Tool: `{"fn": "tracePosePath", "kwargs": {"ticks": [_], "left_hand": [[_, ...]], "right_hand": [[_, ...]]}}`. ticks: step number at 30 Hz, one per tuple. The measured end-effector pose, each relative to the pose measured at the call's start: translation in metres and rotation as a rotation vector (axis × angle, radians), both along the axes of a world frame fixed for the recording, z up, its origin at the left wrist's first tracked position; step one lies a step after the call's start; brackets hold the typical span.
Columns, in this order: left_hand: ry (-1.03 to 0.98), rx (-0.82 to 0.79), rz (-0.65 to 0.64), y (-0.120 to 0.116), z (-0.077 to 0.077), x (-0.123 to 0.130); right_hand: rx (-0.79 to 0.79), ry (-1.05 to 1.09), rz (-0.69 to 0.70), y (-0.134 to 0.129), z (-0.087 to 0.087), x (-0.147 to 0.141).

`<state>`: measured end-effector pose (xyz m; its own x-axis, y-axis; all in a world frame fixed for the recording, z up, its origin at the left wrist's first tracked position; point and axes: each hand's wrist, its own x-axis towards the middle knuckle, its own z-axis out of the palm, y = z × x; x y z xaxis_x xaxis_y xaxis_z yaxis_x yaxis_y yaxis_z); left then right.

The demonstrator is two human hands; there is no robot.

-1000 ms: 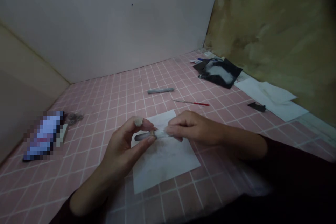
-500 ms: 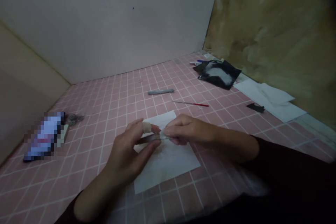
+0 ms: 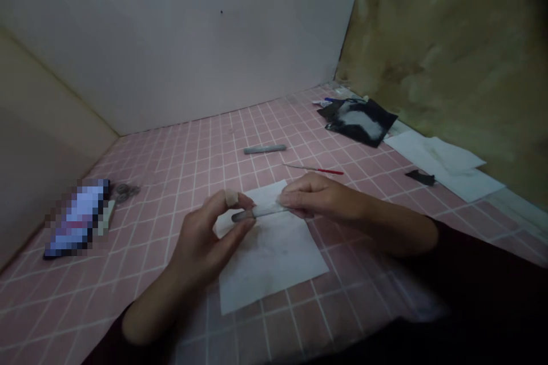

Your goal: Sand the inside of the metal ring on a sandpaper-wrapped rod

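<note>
A slim pale-grey rod [image 3: 269, 208] with a darker, rounded left end lies between my two hands; I cannot tell exactly what it is. Thumb and forefinger of my left hand [image 3: 209, 228] pinch it near the dark end, and that forefinger wears a pale bandage [image 3: 232, 198]. On the other end, the fingers of my right hand [image 3: 317, 197] are closed, hiding its tip. Beneath both hands is a white sheet of paper [image 3: 274, 268], smudged grey-brown in the middle.
Beyond the paper lie a grey stick [image 3: 264, 149] and a thin red-handled tool [image 3: 327, 171]. At right are a dark sheet with white powder [image 3: 362, 122], white papers [image 3: 449, 168] and a black scrap [image 3: 420, 177]. A blurred phone-like object [image 3: 77, 219] is at left. Walls border the pink-checked surface [image 3: 171, 148].
My right hand has shifted right and slightly up, away from the left fingertips. More of the rod's pale middle now shows between the hands. The view has shifted slightly.
</note>
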<state>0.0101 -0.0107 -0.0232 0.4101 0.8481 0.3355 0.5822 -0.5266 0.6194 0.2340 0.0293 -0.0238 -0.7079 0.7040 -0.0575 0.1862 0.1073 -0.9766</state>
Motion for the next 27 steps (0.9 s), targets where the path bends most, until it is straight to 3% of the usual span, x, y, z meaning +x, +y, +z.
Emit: {"fn": "tracePosePath", "kwargs": {"ticks": [3,10,21,27], "left_hand": [[-0.117,-0.218,-0.040,0.004,-0.002,-0.003],[-0.174,-0.387,-0.078,0.005,-0.007,-0.003],[-0.303,-0.363,-0.030,0.005,-0.011,-0.009],[-0.170,-0.384,-0.085,0.000,-0.010,-0.005]], "right_hand": [[0.132,-0.057,0.034,-0.001,0.004,0.003],[0.247,-0.143,0.050,-0.006,0.008,0.004],[0.231,-0.058,0.080,0.000,0.010,0.010],[0.153,-0.071,0.108,-0.006,0.005,0.001]]}}
